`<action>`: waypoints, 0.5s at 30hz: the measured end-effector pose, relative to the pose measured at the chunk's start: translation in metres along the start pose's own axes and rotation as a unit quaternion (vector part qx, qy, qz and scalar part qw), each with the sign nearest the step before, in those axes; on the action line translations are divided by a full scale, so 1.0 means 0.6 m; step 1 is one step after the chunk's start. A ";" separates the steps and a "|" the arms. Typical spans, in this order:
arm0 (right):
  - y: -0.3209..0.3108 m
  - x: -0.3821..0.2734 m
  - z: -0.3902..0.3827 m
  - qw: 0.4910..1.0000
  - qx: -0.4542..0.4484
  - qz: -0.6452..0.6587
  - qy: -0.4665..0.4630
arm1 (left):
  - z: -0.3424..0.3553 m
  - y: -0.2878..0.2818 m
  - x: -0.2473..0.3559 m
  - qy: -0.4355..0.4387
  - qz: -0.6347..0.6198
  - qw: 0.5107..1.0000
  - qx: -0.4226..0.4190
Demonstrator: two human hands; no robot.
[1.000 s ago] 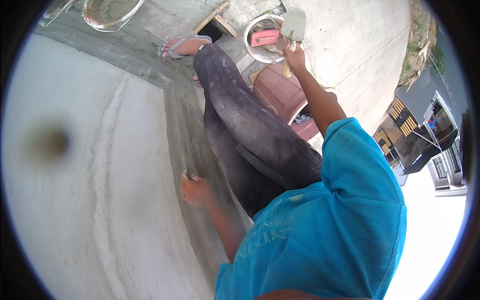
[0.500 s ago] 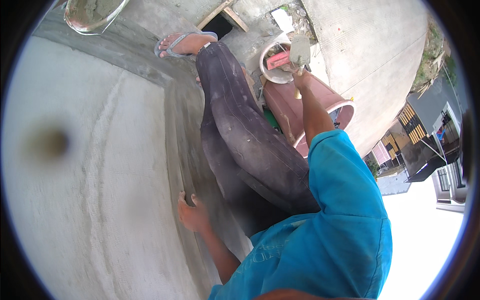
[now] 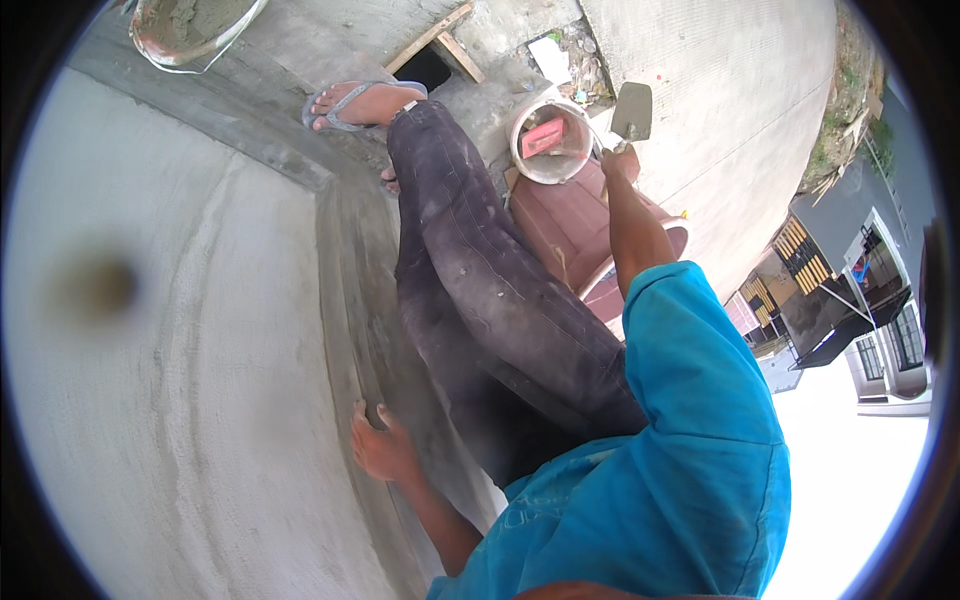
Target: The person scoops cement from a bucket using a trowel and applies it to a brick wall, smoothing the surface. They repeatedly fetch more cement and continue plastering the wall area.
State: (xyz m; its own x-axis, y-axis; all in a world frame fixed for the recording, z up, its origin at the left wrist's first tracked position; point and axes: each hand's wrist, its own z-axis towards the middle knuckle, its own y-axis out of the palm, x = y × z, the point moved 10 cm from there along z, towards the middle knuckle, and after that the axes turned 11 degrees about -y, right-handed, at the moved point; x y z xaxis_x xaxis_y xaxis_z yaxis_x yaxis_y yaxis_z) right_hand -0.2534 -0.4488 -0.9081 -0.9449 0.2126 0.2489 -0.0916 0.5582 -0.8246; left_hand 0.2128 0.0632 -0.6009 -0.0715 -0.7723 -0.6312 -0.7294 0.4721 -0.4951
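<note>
A person in a blue shirt and dark, dusty trousers sits on a grey plastered ledge, seen from above. The right hand (image 3: 622,165) is stretched forward and clenched round the handle of a trowel (image 3: 632,110), whose flat blade stands just above the fist, held in the air beside a white bucket (image 3: 548,142) that sits just left of the hand with a red object inside. Half a second ago the trowel hung closer over the bucket's rim; now it has lifted a little and sits clear of it, to its right, so the blade looks to be coming away from the bucket rather than dipping in. Whether any mortar lies on the blade cannot be told. Below that arm lies a reddish-brown tub (image 3: 580,225). The left hand (image 3: 378,445) rests open, fingers spread, pressed flat on the edge of the wall (image 3: 180,330), and has kept the same spot, bracing the body. Far ahead of it a foot in a sandal (image 3: 360,103) rests on the ledge, and a pan (image 3: 190,25) of grey mortar sits beyond.
</note>
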 end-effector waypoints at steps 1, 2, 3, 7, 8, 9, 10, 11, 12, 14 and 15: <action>-0.027 -0.027 -0.025 0.999 0.024 0.018 -0.025 | -0.002 -0.001 -0.001 -0.009 -0.014 1.000 -0.012; -0.044 -0.047 -0.046 0.999 -0.002 0.028 -0.024 | -0.007 0.000 -0.004 -0.011 -0.015 1.000 -0.015; -0.049 -0.037 -0.043 0.998 0.012 0.024 -0.059 | -0.004 -0.001 -0.002 -0.007 -0.019 1.000 -0.017; -0.048 -0.074 -0.082 0.985 -0.037 0.029 -0.167 | 0.000 -0.007 -0.003 -0.022 -0.093 0.994 -0.058; -0.047 -0.097 -0.094 0.981 -0.065 0.028 -0.182 | 0.002 -0.014 0.000 -0.023 -0.125 0.990 -0.053; -0.072 -0.154 -0.118 0.971 -0.046 -0.002 -0.234 | -0.001 -0.015 -0.002 -0.027 -0.155 0.986 -0.052; -0.116 -0.225 -0.163 0.958 -0.027 -0.033 -0.282 | -0.007 -0.017 -0.012 -0.029 -0.183 0.981 -0.050; -0.146 -0.286 -0.199 0.948 -0.053 -0.053 -0.310 | -0.009 -0.012 -0.022 -0.036 -0.203 0.977 -0.045; -0.171 -0.353 -0.232 0.935 -0.080 -0.076 -0.336 | -0.005 0.001 -0.029 -0.045 -0.223 0.973 -0.041; -0.221 -0.472 -0.285 0.907 -0.101 -0.093 -0.397 | 0.009 0.002 -0.033 -0.046 -0.268 0.962 -0.019; -0.240 -0.531 -0.299 0.893 -0.099 -0.090 -0.429 | 0.013 -0.004 -0.029 -0.041 -0.289 0.956 -0.005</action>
State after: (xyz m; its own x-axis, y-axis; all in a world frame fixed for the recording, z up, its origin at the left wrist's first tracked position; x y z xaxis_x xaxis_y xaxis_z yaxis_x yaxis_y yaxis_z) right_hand 0.1171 -0.4530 -0.7774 -0.8212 -0.5404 -0.1831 -0.2884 0.6700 -0.6841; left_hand 0.2212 0.0787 -0.5930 0.3996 -0.8666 -0.2990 -0.6373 -0.0282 -0.7701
